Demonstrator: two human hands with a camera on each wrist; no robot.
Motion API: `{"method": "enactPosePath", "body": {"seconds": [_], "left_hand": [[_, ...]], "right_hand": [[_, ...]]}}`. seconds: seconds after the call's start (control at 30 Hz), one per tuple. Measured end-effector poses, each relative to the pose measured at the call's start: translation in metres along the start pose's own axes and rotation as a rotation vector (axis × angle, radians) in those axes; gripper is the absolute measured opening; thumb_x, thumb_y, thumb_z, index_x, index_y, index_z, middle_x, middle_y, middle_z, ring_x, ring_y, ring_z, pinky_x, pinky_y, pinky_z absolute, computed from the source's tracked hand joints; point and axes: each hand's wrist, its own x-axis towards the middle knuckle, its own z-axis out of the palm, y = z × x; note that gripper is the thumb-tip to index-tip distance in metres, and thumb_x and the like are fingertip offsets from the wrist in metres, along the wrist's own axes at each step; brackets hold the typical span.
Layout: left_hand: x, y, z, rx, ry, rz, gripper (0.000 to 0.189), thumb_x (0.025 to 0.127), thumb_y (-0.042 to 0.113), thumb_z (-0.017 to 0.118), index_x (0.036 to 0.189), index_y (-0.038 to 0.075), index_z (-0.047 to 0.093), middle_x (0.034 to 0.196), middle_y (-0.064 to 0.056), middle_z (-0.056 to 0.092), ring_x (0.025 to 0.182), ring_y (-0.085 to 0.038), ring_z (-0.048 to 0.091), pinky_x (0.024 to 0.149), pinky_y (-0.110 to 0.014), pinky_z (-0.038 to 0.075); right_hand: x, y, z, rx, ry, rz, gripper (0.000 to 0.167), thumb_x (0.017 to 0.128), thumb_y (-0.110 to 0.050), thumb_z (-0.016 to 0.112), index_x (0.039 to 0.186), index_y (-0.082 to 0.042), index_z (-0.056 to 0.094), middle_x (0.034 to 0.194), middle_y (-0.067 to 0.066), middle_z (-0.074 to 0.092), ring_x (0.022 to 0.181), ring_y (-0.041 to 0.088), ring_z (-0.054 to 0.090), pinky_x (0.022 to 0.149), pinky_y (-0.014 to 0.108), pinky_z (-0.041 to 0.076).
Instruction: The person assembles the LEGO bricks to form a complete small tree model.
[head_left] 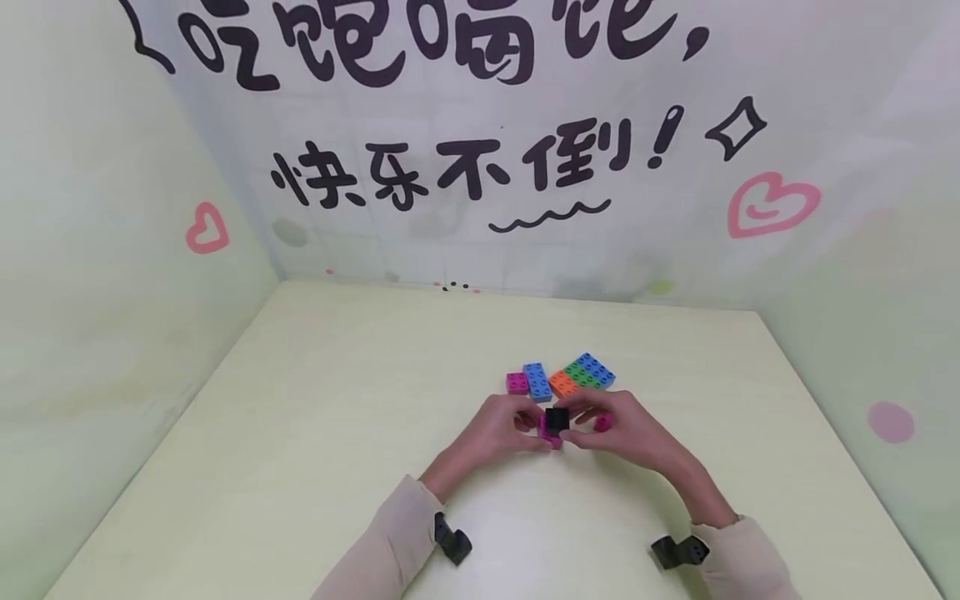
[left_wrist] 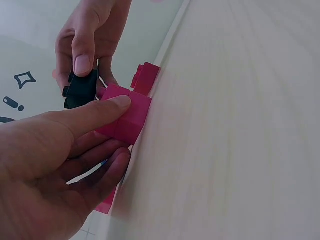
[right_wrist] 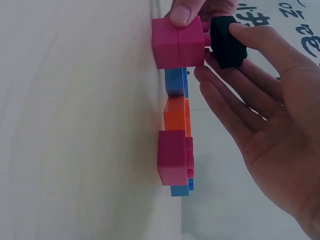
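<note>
Two pink toy building bricks (right_wrist: 167, 45), stacked with a seam between them, stand on the table. My left hand (head_left: 491, 429) pinches this stack, its thumb on the near side in the left wrist view. A black brick (head_left: 557, 419) is pinched between the thumb and fingers of my right hand (head_left: 630, 429). It sits right at the studs on top of the pink stack, and a narrow strip of pink studs shows between them in the right wrist view. Close by the right fingers, another pink brick (right_wrist: 171, 157) rests on the table.
Behind the hands lie a small pink brick (head_left: 517, 382), a blue brick (head_left: 537, 382), and a flat group of orange (head_left: 562, 384), green (head_left: 588, 372) and blue bricks (head_left: 598, 369). Printed white walls (head_left: 465, 250) border the pale table (head_left: 337, 358) at back and sides.
</note>
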Motion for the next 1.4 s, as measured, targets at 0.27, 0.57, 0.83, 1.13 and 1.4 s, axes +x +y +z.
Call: {"method": "enactPosePath", "body": {"seconds": [0.27,0.57,0.83,1.13,1.4], "left_hand": [[-0.002,-0.002,0.001,-0.026,-0.009,-0.016,0.027,0.076,0.018,0.086,0.098,0.009,0.073,0.086,0.005,0.068,0.08,-0.01,0.063,0.073,-0.016,0.051],[0.004,-0.002,0.0,0.004,0.002,-0.018,0.03,0.076,0.021,0.086,0.1,0.01,0.073,0.085,0.005,0.067,0.079,-0.008,0.063,0.072,-0.017,0.05],[0.005,-0.003,0.0,0.015,0.004,-0.015,0.03,0.076,0.019,0.087,0.1,0.008,0.073,0.086,0.003,0.067,0.079,-0.009,0.062,0.072,-0.016,0.05],[0.005,-0.002,0.0,0.018,0.01,-0.016,0.03,0.075,0.019,0.087,0.101,0.008,0.074,0.087,0.003,0.068,0.079,-0.009,0.064,0.071,-0.016,0.05],[0.005,-0.002,0.001,0.01,0.028,-0.018,0.031,0.074,0.02,0.087,0.101,0.009,0.076,0.084,0.006,0.069,0.078,-0.01,0.065,0.07,-0.016,0.051]], "right_hand": [[0.002,0.003,0.007,-0.083,-0.006,-0.024,0.035,0.085,-0.028,0.079,0.117,-0.024,0.067,0.109,-0.009,0.068,0.093,0.021,0.067,0.072,0.035,0.054],[0.006,0.002,0.002,-0.108,0.003,-0.039,0.034,0.085,-0.024,0.079,0.117,-0.022,0.069,0.107,-0.009,0.069,0.09,0.013,0.066,0.072,0.036,0.054],[0.006,0.004,0.0,-0.048,-0.029,-0.028,0.032,0.086,-0.022,0.078,0.117,-0.019,0.068,0.106,-0.006,0.07,0.093,0.013,0.067,0.074,0.035,0.054],[0.007,0.005,-0.001,-0.052,-0.048,-0.05,0.033,0.087,-0.019,0.077,0.119,-0.016,0.068,0.11,-0.002,0.069,0.095,0.017,0.067,0.075,0.035,0.054],[0.007,-0.007,-0.001,-0.191,-0.062,-0.066,0.035,0.087,-0.014,0.076,0.122,-0.016,0.07,0.11,-0.005,0.07,0.085,0.013,0.062,0.065,0.028,0.048]]}}
